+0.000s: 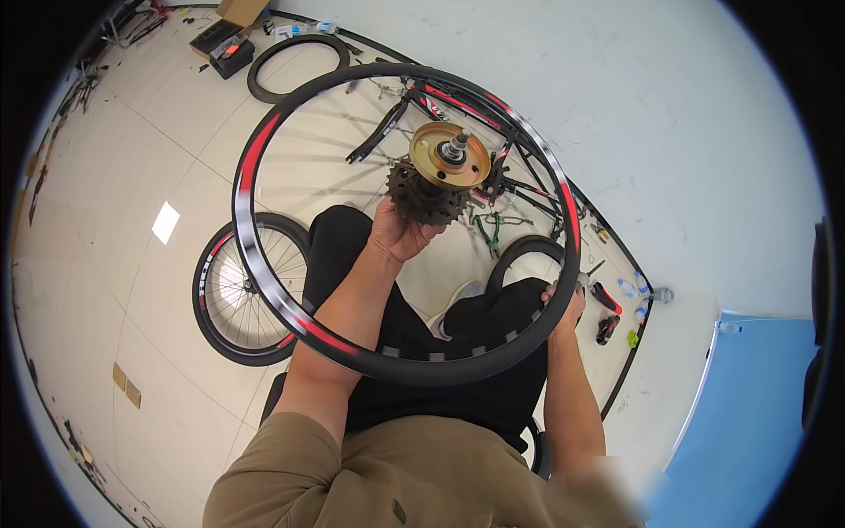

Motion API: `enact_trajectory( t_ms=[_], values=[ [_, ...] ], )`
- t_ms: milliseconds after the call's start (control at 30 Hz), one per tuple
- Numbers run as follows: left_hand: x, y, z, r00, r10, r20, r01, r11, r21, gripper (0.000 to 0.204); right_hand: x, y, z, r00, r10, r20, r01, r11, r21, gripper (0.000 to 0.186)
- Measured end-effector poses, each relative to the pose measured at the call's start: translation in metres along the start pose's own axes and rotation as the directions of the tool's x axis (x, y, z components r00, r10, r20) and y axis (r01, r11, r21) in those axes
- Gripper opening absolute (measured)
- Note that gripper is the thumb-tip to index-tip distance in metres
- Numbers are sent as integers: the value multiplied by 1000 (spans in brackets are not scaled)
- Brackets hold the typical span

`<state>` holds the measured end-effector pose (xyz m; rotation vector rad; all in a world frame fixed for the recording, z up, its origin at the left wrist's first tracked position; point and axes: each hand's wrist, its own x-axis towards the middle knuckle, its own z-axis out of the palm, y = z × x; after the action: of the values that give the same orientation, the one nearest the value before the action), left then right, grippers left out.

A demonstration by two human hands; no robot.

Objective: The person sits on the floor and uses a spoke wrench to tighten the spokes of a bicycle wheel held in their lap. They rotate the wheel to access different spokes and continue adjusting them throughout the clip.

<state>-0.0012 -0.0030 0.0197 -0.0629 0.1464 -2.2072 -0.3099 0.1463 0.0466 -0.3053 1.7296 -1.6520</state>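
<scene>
My left hand [400,233] is closed around the lower side of a bicycle hub with dark sprockets [427,195] and a gold-coloured drum [451,157]. The hub's threaded axle points up toward me. A bicycle rim [326,339], black with red and silver bands, surrounds the hub in view and crosses in front of my left forearm. Grey streaks show inside the rim; whether they are spokes or shadows I cannot tell. My right hand [568,306] grips the rim's right side. A thin pointed metal piece [595,269] juts out beside those fingers, partly hidden.
A complete wheel [211,326] lies on the tiled floor left of my legs. Beyond the rim rests a black and red bicycle frame [466,106]. A loose tyre [255,84] and a black case [232,56] are farther off. Bottles [641,283] stand by the wall at right.
</scene>
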Motion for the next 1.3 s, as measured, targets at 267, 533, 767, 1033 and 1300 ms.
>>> enact_trajectory(
  t_ms=[267, 533, 767, 1033, 1300],
  values=[
    [-2, -1, 1, 998, -28, 50, 28, 1000, -14, 50, 8, 6, -11, 997, 2, 74, -6, 999, 51, 18],
    [1, 1, -3, 994, -71, 86, 72, 997, -12, 49, 3, 2, -6, 999, 15, 29, -17, 998, 57, 16],
    [2, 0, -7, 995, -78, 67, 78, 997, 1, 48, -2, -2, 0, 1000, 6, -15, -6, 1000, 13, 16],
    [1, -5, 1, 1000, -27, 7, 27, 1000, 15, 48, 11, 7, -12, 1000, -13, 18, 12, 999, 39, 19],
    [2, -3, -1, 998, -41, 40, 41, 999, 10, 49, 7, 4, -9, 1000, 2, 20, -4, 997, 72, 18]
  ],
)
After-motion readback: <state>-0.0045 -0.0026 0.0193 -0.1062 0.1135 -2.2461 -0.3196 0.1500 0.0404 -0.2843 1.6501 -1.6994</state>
